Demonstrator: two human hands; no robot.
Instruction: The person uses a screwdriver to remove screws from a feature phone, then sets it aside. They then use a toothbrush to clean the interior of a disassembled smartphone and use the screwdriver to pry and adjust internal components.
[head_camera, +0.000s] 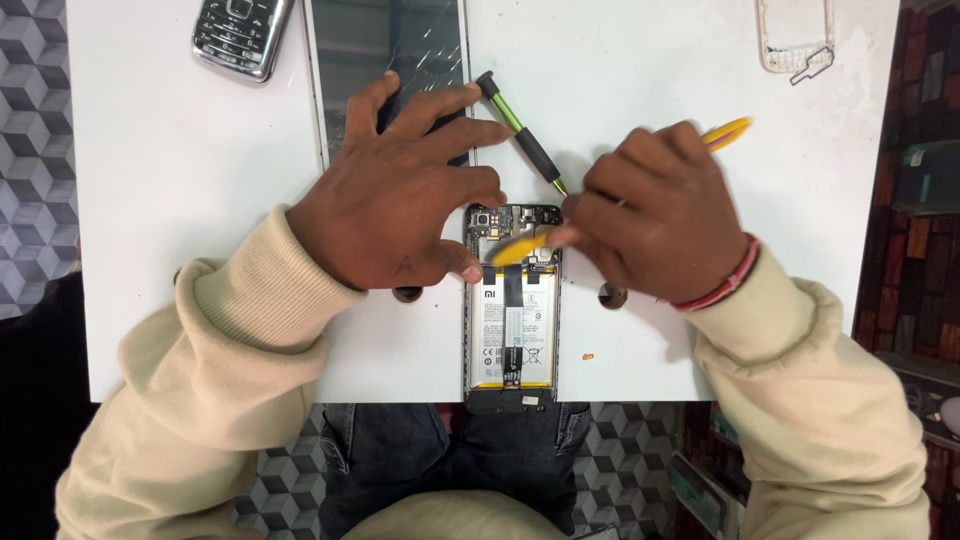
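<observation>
Phone (512, 330), back cover off, lay at the table's (180, 180) near edge; my left hand (395, 200) pressed flat beside it, my right hand (655, 215) gripped a yellow pry tool (520, 248) against its top. Farther off lay a screwdriver (520, 130).

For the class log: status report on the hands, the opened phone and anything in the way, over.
Left hand steadying opened phone at its edge. Right hand holds yellow pry tool, tip on phone's upper board. Screwdriver lies apart, just above the phone.

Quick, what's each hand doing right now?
Left hand: open, fingers spread, thumb against the opened phone.
Right hand: closed on a yellow pry tool.
</observation>
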